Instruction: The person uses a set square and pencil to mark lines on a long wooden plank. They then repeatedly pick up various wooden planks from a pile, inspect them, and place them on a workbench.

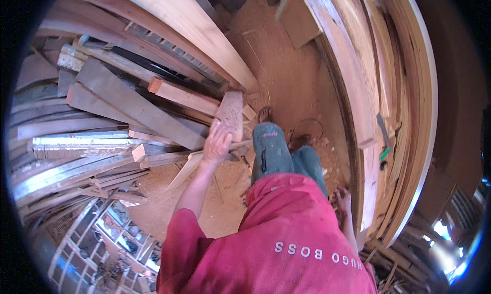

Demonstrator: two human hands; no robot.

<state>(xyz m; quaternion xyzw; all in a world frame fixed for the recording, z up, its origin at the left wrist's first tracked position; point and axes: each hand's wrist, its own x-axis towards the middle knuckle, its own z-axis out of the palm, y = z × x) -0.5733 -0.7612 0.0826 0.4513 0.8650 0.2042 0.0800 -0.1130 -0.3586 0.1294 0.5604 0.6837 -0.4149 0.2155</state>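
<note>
My left hand [218, 144] is on the lower left edge of a short, thick piece of wood [231, 111], its fingers over the edge. That piece lies against the ends of stacked timber, left of my knee. My right hand [343, 199] hangs low beside the workbench edge, fingers loosely curled and apart, with nothing visible in it. Nearest to it is a long, pale plank [369, 186] along the bench. Farther up the bench lies a tool with a grey blade and a green part [384, 154].
Piled boards and beams [128, 102] fill the left side. A long, wide plank [189, 23] runs away at the upper left. Sawdust covers the brown floor [276, 48] between pile and bench. A white metal frame [76, 243] stands at the lower left.
</note>
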